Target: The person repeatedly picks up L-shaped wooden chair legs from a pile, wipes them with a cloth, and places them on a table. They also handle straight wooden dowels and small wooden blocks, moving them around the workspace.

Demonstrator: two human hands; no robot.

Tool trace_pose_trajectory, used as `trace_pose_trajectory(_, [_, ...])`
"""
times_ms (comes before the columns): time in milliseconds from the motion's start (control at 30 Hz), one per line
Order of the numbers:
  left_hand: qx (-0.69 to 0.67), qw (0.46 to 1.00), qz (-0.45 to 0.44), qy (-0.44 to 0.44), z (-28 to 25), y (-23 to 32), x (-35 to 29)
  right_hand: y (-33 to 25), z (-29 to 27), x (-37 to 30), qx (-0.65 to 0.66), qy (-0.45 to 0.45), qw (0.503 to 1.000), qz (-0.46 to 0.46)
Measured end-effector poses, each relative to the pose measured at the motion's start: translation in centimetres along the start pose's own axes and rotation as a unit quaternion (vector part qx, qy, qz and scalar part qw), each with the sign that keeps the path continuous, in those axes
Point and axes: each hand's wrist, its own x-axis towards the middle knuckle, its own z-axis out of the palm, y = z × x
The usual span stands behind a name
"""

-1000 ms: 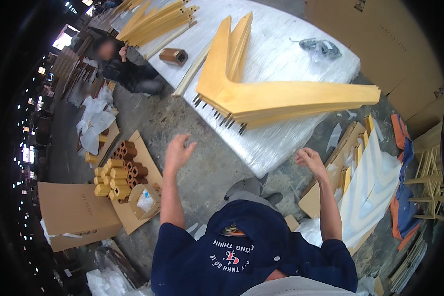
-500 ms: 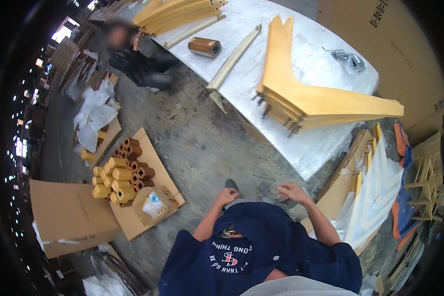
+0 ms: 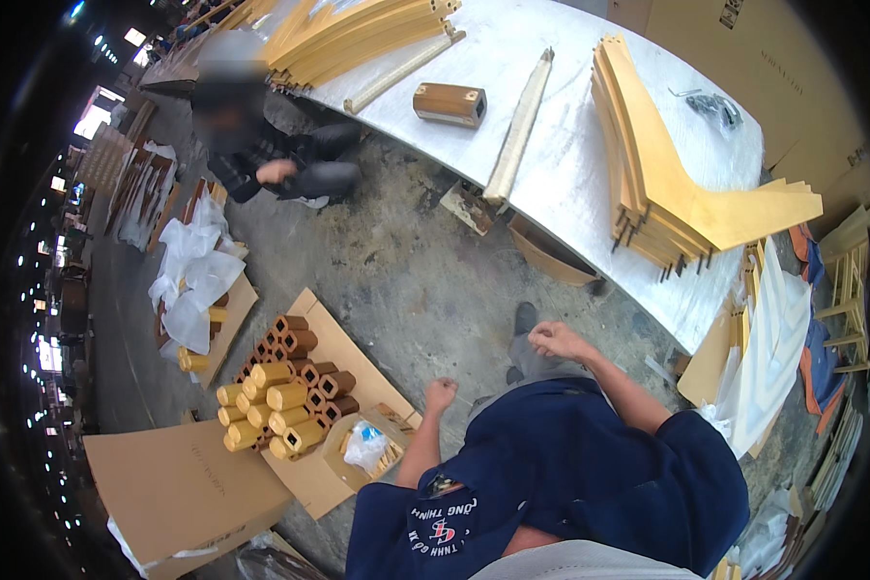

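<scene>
My left hand (image 3: 441,394) hangs in front of me with its fingers curled, and nothing shows in it. It is nearest to a cardboard sheet (image 3: 316,491) bearing yellow octagonal wooden blocks (image 3: 287,396) and brown ones (image 3: 336,384), each with a square hole in its end. Beside them an open carton (image 3: 336,461) holds a plastic bag (image 3: 365,447). My right hand (image 3: 561,340) is raised ahead of my body, fingers bent together, with nothing visible in it. Both hands are apart from everything around them.
A worktable (image 3: 551,179) bears stacked yellow angled wooden parts (image 3: 681,174), a brown wooden block (image 3: 449,103) and a long wrapped bar (image 3: 522,126). A person (image 3: 271,159) crouches at its far left. Wrapped pieces (image 3: 764,338) stand at right; a large carton (image 3: 184,493) lies near left.
My view has turned and shifted, so the blocks and table appear farther right. My hands have swung apart, the right one farther forward. The crouching person's hand has come down.
</scene>
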Motion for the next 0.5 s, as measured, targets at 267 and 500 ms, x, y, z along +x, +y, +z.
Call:
trace_pose_trajectory(267, [-0.108,0.994,0.019,-0.002,-3.0,0.4,8.7,-12.7,-3.9,18.9,-0.209,0.368,0.895,-0.141])
trace_pose_trajectory(500, [-0.146,0.986,-0.041,0.063,-20.6,7.4,19.9,-20.8,-6.4,32.7,-0.322,0.521,0.787,-0.073])
